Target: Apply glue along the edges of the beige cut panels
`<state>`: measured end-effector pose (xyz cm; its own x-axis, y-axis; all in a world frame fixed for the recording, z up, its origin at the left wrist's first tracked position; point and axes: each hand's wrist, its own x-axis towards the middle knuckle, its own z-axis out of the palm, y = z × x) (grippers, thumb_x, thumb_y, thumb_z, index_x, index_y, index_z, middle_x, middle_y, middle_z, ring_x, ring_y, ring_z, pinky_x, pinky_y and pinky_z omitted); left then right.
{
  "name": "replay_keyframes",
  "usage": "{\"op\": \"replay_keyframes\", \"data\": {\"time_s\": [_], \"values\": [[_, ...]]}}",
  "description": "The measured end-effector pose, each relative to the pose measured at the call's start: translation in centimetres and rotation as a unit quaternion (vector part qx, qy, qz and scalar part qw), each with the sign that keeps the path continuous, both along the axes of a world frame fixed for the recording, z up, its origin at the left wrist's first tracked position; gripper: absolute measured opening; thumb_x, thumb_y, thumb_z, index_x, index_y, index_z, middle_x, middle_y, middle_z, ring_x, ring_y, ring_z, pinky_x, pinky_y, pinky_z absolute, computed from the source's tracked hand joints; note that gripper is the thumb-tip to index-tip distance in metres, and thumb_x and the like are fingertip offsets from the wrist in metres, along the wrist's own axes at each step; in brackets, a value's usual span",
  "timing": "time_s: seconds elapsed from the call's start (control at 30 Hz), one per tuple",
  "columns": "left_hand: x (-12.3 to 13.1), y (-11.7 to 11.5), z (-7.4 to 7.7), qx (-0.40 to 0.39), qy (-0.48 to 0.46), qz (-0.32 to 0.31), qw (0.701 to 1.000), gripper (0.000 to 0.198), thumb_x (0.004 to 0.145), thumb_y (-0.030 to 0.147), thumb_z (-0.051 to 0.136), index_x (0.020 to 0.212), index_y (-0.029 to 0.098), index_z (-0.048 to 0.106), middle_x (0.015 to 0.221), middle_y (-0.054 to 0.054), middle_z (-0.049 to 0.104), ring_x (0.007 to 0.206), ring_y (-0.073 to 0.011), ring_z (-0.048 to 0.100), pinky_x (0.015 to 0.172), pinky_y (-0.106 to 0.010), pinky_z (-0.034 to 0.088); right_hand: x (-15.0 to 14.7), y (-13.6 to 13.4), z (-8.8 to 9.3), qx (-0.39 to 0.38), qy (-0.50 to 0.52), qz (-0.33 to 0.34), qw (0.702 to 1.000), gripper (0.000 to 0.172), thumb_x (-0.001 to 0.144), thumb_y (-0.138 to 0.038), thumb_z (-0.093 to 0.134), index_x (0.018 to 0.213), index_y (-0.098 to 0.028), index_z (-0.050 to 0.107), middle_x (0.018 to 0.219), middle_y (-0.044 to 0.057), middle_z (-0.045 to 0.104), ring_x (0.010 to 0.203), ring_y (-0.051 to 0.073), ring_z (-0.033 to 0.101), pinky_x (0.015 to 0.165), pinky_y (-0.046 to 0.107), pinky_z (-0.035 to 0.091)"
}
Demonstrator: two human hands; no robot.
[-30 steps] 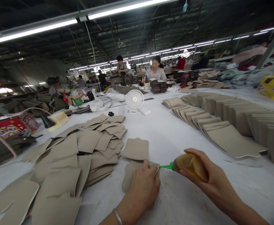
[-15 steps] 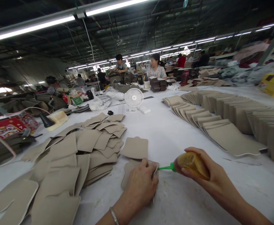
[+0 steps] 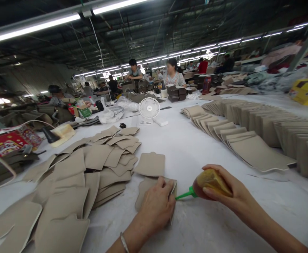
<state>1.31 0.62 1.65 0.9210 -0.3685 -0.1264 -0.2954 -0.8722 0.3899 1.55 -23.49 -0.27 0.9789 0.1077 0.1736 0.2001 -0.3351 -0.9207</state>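
My right hand (image 3: 234, 191) is wrapped round a squeeze bottle (image 3: 213, 182) of amber liquid, tilted to the left. Its thin green nozzle (image 3: 185, 194) reaches the right edge of a beige, leather-like panel (image 3: 143, 191), close to my left fingertips. With fingers curled, my left hand (image 3: 158, 200) grips that panel and covers much of it; the right edge stands slightly raised. Just beyond lies another beige panel (image 3: 151, 164), flat on the white table (image 3: 196, 228).
Loose beige panels (image 3: 69, 182) are heaped on the left. Overlapping rows of panels (image 3: 259, 119) stretch along the right. Farther back are a small white fan (image 3: 149, 108), plastic bags (image 3: 111, 114) and a cream container with a black cone (image 3: 61, 135). People work behind the table.
The green nozzle tip has slid down the panel's right edge, towards me. The bottle tilts a little more, while my left hand keeps its grip. The whole view has shifted slightly.
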Motion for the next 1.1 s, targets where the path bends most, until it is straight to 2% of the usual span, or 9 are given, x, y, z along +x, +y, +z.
{"op": "replay_keyframes", "data": {"time_s": [0.13,0.3,0.47,0.63,0.77,0.93,1.03,1.1], "values": [[0.0,0.3,0.3,-0.003,0.017,-0.007,1.0,0.038,0.088,0.024,0.034,0.121,0.028,0.054,0.107,-0.003,0.052,0.093,-0.0167,0.058,0.085,-0.025,0.043,0.1,0.1,0.1,0.003,-0.012,-0.016,1.0,0.05,0.082,-0.053,0.068,0.118,-0.026,0.047,0.102,0.002,0.06,0.088,0.026,0.059,0.076,0.034,0.045],[-0.3,0.7,0.1,-0.035,0.031,-0.005,0.999,0.034,0.09,0.026,0.037,0.12,0.024,0.053,0.111,-0.003,0.05,0.097,-0.0164,0.056,0.089,-0.024,0.041,-0.9,0.3,-0.3,0.037,0.055,0.047,0.997,0.049,0.083,-0.051,0.068,0.12,-0.027,0.046,0.094,0.0,0.061,0.084,0.024,0.059,0.075,0.032,0.045],[-0.2,0.9,-0.4,-0.06,0.051,-0.012,0.997,0.033,0.092,0.028,0.035,0.12,0.023,0.052,0.112,-0.004,0.048,0.098,-0.0165,0.056,0.09,-0.024,0.041,-1.2,0.3,-0.1,0.017,0.031,0.004,0.999,0.051,0.081,-0.053,0.069,0.119,-0.026,0.047,0.095,0.0,0.06,0.084,0.024,0.058,0.074,0.032,0.044],[-0.2,0.9,-0.6,-0.081,0.061,-0.016,0.995,0.034,0.092,0.029,0.036,0.123,0.023,0.05,0.115,-0.005,0.047,0.097,-0.0187,0.056,0.09,-0.028,0.041,-2.0,0.5,-0.4,0.045,0.059,0.053,0.996,0.049,0.083,-0.051,0.069,0.12,-0.028,0.046,0.095,-0.001,0.06,0.084,0.023,0.059,0.075,0.03,0.045],[-0.3,0.9,-0.6,-0.073,0.055,-0.011,0.996,0.034,0.092,0.029,0.035,0.121,0.023,0.051,0.115,-0.005,0.048,0.095,-0.0195,0.057,0.088,-0.03,0.041,-2.4,0.5,-0.7,0.045,0.044,0.011,0.998,0.048,0.082,-0.051,0.07,0.119,-0.029,0.048,0.096,-0.002,0.06,0.086,0.022,0.058,0.076,0.029,0.045],[-0.4,1.0,-0.6,-0.069,0.051,-0.012,0.996,0.035,0.093,0.03,0.034,0.124,0.024,0.05,0.115,-0.005,0.048,0.095,-0.0189,0.057,0.086,-0.029,0.041,-2.7,0.6,-1.1,0.064,0.051,0.053,0.995,0.046,0.083,-0.05,0.069,0.119,-0.03,0.049,0.094,-0.003,0.06,0.083,0.021,0.059,0.074,0.028,0.047],[-0.6,1.1,-0.6,-0.074,0.047,-0.009,0.996,0.038,0.094,0.03,0.034,0.128,0.024,0.049,0.116,-0.005,0.049,0.097,-0.0191,0.057,0.087,-0.029,0.041,-2.8,0.4,-1.3,0.046,0.027,0.01,0.999,0.045,0.081,-0.048,0.071,0.118,-0.03,0.051,0.097,-0.002,0.06,0.084,0.021,0.059,0.075,0.028,0.047],[-0.6,1.1,-0.7,-0.077,0.045,-0.008,0.996,0.04,0.094,0.03,0.033,0.131,0.024,0.048,0.117,-0.005,0.049,0.098,-0.0193,0.057,0.088,-0.029,0.042,-3.0,0.4,-1.5,0.045,0.028,0.007,0.999,0.046,0.081,-0.048,0.071,0.118,-0.029,0.051,0.098,-0.001,0.061,0.084,0.022,0.06,0.075,0.028,0.048]]}}
